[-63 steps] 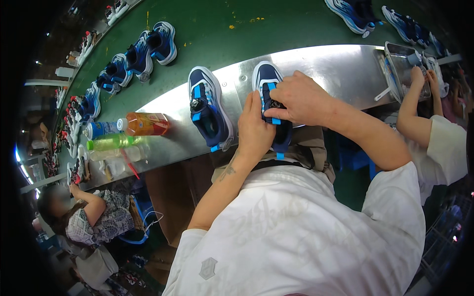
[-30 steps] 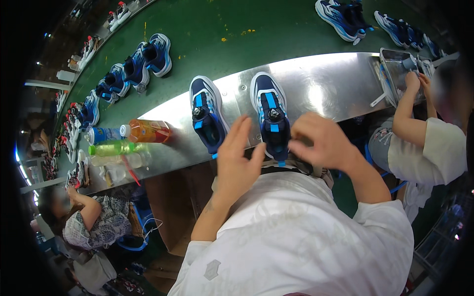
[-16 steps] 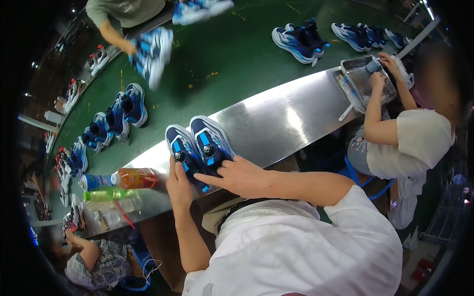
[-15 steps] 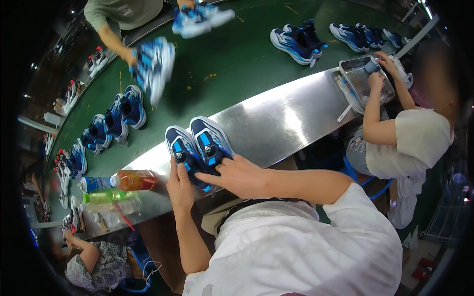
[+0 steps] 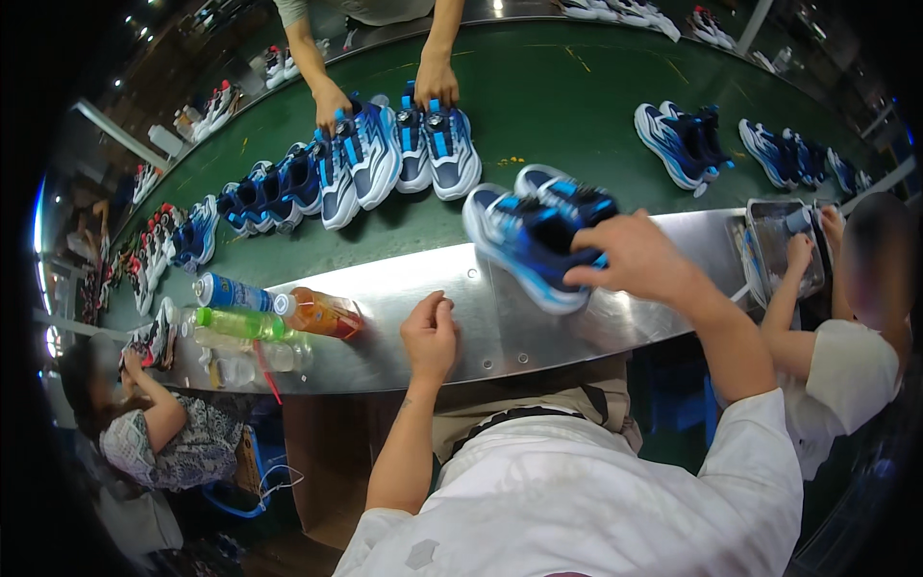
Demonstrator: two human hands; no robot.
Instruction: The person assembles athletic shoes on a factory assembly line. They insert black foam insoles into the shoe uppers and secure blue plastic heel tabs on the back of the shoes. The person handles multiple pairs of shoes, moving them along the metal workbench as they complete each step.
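My right hand [image 5: 642, 258] is closed on the heel end of a pair of blue-and-white sneakers [image 5: 514, 252], thumb on the near side. The pair is tilted, toes to the left, over the far edge of the metal table [image 5: 423, 274] where it meets the green belt [image 5: 553, 120]. My left hand [image 5: 429, 338] is above the metal top with its fingers curled in and nothing visible in them. It is apart from the shoes, nearest to an orange drink bottle [image 5: 322, 313] on its left.
Across the belt, a person's hands [image 5: 437, 82] hold blue sneakers [image 5: 370, 154] by their collars. More sneakers [image 5: 279, 192] line the belt's left; another pair [image 5: 678, 144] stands right. Bottles [image 5: 231, 291] are on the table's left. A person at right works at a metal tray [image 5: 760, 260].
My left hand has let go of the sneakers. My right hand has carried the pair rightward toward the belt. The person opposite has brought their shoes down to the belt. My view has shifted.
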